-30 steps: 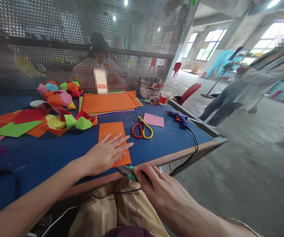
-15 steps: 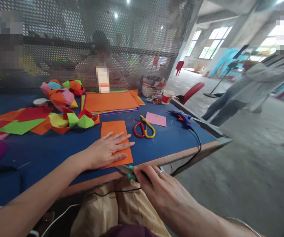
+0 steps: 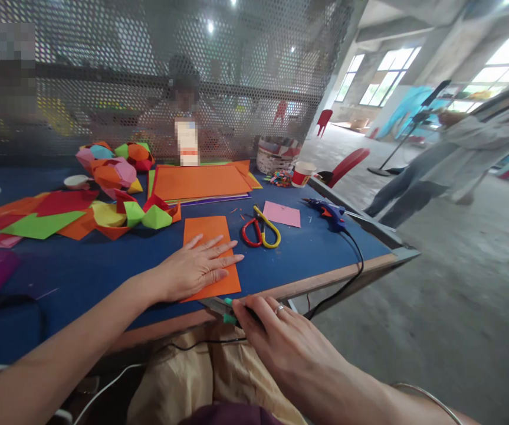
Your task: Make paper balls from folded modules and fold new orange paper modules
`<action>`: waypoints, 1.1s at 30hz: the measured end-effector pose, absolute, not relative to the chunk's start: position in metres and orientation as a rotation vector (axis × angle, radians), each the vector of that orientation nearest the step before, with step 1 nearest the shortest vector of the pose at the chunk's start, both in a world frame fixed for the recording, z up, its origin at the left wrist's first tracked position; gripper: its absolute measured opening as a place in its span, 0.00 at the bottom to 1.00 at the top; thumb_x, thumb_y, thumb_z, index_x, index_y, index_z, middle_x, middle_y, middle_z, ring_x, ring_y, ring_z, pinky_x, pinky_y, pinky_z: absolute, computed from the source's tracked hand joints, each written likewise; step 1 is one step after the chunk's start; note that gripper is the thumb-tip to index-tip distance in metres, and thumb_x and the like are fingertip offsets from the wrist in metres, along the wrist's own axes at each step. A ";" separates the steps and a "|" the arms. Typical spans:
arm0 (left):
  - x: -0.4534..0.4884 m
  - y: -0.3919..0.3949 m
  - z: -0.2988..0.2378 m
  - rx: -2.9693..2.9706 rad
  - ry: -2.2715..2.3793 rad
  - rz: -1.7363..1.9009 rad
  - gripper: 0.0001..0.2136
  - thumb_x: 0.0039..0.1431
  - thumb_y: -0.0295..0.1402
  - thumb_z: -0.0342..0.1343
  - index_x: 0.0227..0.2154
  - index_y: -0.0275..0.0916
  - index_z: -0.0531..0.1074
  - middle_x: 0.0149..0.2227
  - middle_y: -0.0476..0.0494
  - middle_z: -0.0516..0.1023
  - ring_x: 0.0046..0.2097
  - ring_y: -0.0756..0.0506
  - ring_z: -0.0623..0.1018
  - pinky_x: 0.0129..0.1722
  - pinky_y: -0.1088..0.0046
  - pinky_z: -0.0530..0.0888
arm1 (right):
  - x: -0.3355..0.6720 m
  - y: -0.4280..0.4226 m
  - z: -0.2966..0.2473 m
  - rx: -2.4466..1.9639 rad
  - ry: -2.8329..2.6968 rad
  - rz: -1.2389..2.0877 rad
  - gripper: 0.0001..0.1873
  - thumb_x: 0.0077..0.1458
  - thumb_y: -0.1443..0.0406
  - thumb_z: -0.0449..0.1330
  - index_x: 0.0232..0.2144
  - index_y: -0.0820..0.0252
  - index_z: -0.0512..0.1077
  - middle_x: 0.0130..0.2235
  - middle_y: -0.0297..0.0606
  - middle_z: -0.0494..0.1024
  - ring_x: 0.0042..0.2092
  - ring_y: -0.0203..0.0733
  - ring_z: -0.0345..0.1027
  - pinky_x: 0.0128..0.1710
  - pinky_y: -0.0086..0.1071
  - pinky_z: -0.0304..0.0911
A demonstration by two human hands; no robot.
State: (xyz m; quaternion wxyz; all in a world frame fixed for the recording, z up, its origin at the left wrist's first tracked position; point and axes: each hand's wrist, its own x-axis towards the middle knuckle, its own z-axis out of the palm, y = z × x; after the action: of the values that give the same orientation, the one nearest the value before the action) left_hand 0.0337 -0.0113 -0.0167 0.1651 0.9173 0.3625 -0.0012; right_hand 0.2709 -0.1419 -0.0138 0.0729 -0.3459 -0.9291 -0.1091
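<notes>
Left hand [image 3: 196, 268] flat, fingers spread, pressing the orange sheet [image 3: 210, 251] onto the blue counter [image 3: 104, 265] so it can't slide. Right hand [image 3: 276, 336] at 5 o'clock of the sheet, fingers closed round a green-handled cutter [image 3: 221, 307], blade at the sheet's near edge by the counter rim. Scissors [image 3: 260, 233] at 2 o'clock, pink paper [image 3: 281, 213] and glue gun [image 3: 330, 213] beyond. Folded paper shapes [image 3: 117, 177] at 10 o'clock

Bright, even daylight from windows [image 3: 380, 71] at right; ceiling lamps [image 3: 210, 26] glaring through mesh [image 3: 148, 77]. Soft shadows on table [image 3: 104, 265]. Wide-angle stretch at edges. Person [image 3: 449, 159] at right motion-blurred; some patches pixelated.
</notes>
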 end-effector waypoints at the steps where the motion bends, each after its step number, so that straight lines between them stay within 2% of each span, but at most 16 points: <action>1: 0.034 -0.011 -0.017 2.614 1.032 0.000 0.27 0.73 0.53 0.33 0.70 0.59 0.55 0.75 0.52 0.48 0.76 0.38 0.48 0.71 0.41 0.45 | 0.270 -0.142 -0.013 -1.040 -2.792 -0.322 0.28 0.53 0.77 0.54 0.58 0.74 0.67 0.52 0.52 0.76 0.49 0.52 0.76 0.44 0.39 0.78; 8: 0.033 -0.010 -0.018 2.605 1.022 0.007 0.27 0.72 0.55 0.32 0.70 0.60 0.54 0.75 0.53 0.47 0.76 0.37 0.47 0.71 0.39 0.45 | 0.262 -0.139 -0.007 -1.005 -2.800 -0.311 0.23 0.59 0.77 0.54 0.57 0.72 0.69 0.52 0.50 0.78 0.48 0.50 0.77 0.42 0.37 0.79; 14: 0.034 -0.010 -0.016 2.598 1.029 -0.012 0.27 0.72 0.55 0.32 0.70 0.61 0.52 0.76 0.55 0.46 0.76 0.38 0.46 0.71 0.40 0.45 | 0.260 -0.137 -0.010 -0.939 -2.797 -0.319 0.24 0.59 0.77 0.55 0.58 0.76 0.67 0.53 0.52 0.78 0.49 0.53 0.77 0.44 0.41 0.79; 22: 0.033 -0.011 -0.014 2.591 1.016 -0.018 0.27 0.73 0.55 0.32 0.70 0.61 0.53 0.76 0.53 0.46 0.76 0.37 0.47 0.71 0.40 0.44 | 0.257 -0.136 -0.007 -0.963 -2.818 -0.289 0.22 0.62 0.75 0.55 0.59 0.75 0.67 0.50 0.52 0.78 0.46 0.50 0.77 0.40 0.39 0.78; 28: 0.036 -0.011 -0.011 2.582 1.031 -0.045 0.26 0.73 0.54 0.34 0.70 0.59 0.53 0.76 0.51 0.47 0.76 0.37 0.47 0.71 0.39 0.44 | 0.251 -0.135 0.001 -0.953 -2.901 -0.158 0.23 0.64 0.72 0.57 0.59 0.74 0.66 0.50 0.51 0.76 0.46 0.50 0.76 0.43 0.40 0.77; 33: 0.035 -0.012 -0.011 2.590 1.036 -0.012 0.24 0.74 0.51 0.37 0.69 0.59 0.56 0.75 0.50 0.49 0.76 0.38 0.49 0.71 0.39 0.45 | 0.256 -0.138 0.017 -0.928 -2.901 -0.006 0.22 0.65 0.69 0.56 0.60 0.69 0.67 0.51 0.50 0.76 0.48 0.48 0.75 0.47 0.38 0.77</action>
State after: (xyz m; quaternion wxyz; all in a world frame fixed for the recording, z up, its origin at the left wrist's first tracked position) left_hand 0.0355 -0.0118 -0.0115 0.1752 0.9141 0.3657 -0.0042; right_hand 0.2559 -0.1385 0.0169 0.0481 -0.3043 -0.9514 -0.0020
